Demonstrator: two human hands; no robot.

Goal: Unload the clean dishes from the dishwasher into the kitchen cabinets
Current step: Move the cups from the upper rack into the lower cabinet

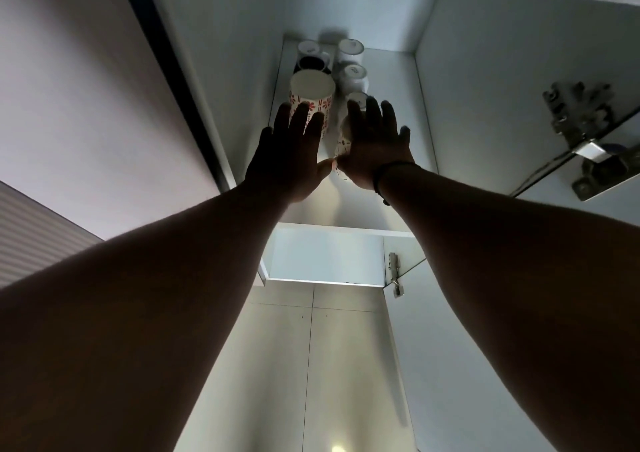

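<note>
I look up into an open white wall cabinet [426,112]. A white mug with red flowers [313,93] stands on its upper shelf, just beyond the straight fingers of my left hand [291,154]. Between my hands sits a second white mug with red marks [343,143], mostly hidden. My right hand [374,143] lies flat against its right side with the fingers straight. My left thumb touches its lower left side. Whether my right thumb curls round it is hidden.
Behind the flowered mug stand a dark cup [311,62] and several white cups [351,50] in two rows. The open cabinet door with metal hinges [581,129] hangs at the right. A lower shelf [343,230] and a tiled wall lie below.
</note>
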